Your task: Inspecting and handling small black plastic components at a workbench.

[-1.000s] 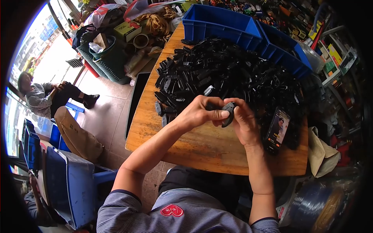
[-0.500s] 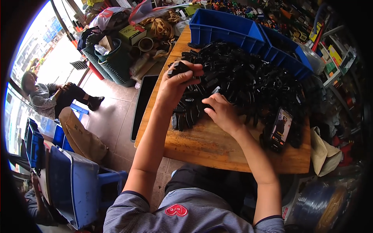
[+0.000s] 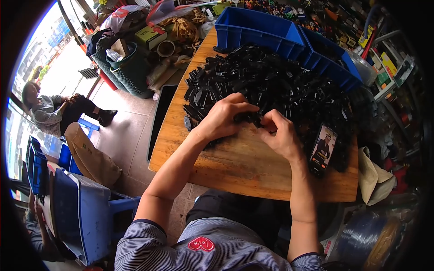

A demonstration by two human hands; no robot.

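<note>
Over the near edge of a large heap of small black plastic parts (image 3: pixel 266 72), my two hands are close together. My left hand (image 3: pixel 226 116) is closed around a small black plastic part (image 3: pixel 246 118), perhaps more than one. From the other side, my right hand (image 3: pixel 281 135) is closed too, thumb and fingers curled at the end of that black part. My fingers cover most of the part, so its exact shape does not show. The heap lies on a wooden table (image 3: pixel 253 167).
Two blue plastic bins (image 3: pixel 257 34) stand behind the heap. A lit phone (image 3: pixel 323 149) leans against parts at the right. A folded beige cloth (image 3: pixel 375 176) is beyond the table's right edge. To the left are a seated person (image 3: pixel 49 108) and a blue plastic chair (image 3: pixel 92 212).
My left hand has come down and right from above the heap's left side, black part in its grip. My right hand has shifted slightly right, and the hands now meet.
</note>
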